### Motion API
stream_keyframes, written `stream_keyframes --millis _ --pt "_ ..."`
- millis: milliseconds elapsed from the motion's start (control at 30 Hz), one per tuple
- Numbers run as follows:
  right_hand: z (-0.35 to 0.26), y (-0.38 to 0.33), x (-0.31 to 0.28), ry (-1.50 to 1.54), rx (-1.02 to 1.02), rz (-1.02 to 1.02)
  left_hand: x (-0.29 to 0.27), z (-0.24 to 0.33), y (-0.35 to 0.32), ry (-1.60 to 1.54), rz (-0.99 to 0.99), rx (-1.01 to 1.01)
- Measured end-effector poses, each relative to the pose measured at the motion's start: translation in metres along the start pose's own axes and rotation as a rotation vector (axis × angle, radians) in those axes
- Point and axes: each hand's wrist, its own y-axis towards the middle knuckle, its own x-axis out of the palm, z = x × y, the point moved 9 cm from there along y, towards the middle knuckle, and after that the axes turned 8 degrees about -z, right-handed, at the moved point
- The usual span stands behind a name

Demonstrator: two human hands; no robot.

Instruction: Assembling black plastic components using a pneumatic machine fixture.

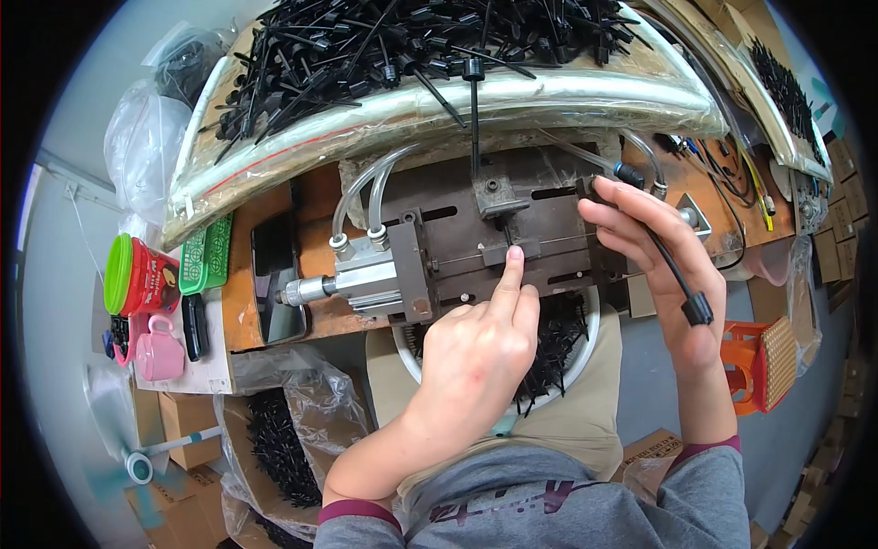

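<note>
My left hand [480,352] reaches over the front of a dark metal clamping fixture [448,201]. Its index finger is stretched out, the tip on a small dark block at the fixture's middle, and the other fingers are bent under. A black plastic rod with a knobbed end [474,110] stands in the small bracket [498,195] just behind that fingertip. At the fixture's right end is my right hand [681,265], fingers extended, with another black knobbed rod [696,306] lying across the palm. Part of this rod's grip is hidden.
Piled black rods [393,46] fill a plastic-lined tray behind the fixture. An air cylinder [366,284] with clear hoses [357,197] sits left. A phone [274,265], green basket [208,252] and pink mug [161,352] lie farther left. A white-rimmed bucket [590,343] of rods is between the knees.
</note>
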Motion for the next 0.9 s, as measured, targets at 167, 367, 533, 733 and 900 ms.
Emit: stream_keyframes --millis 167,367,533,733,900 --pt "-0.003 -0.016 -0.001 -0.241 -0.099 -0.026 0.001 -0.006 0.005 -0.074 -0.131 -0.03" --pt "-0.001 -0.031 0.036 -1.044 -0.29 -0.072 -0.099 -0.039 0.059 -0.04 0.49 -0.016" --pt "0.031 -0.027 0.069 -1.224 -0.289 -0.183 -0.112 -0.064 0.109 0.238 0.374 -0.246" --pt "0.046 -0.018 0.075 -1.336 -0.284 -0.163 -0.112 -0.084 0.119 -0.216 0.336 -0.204" --pt "0.042 -0.016 0.077 -1.434 -0.218 -0.255 -0.136 -0.088 0.087 -0.898 0.499 -0.12"
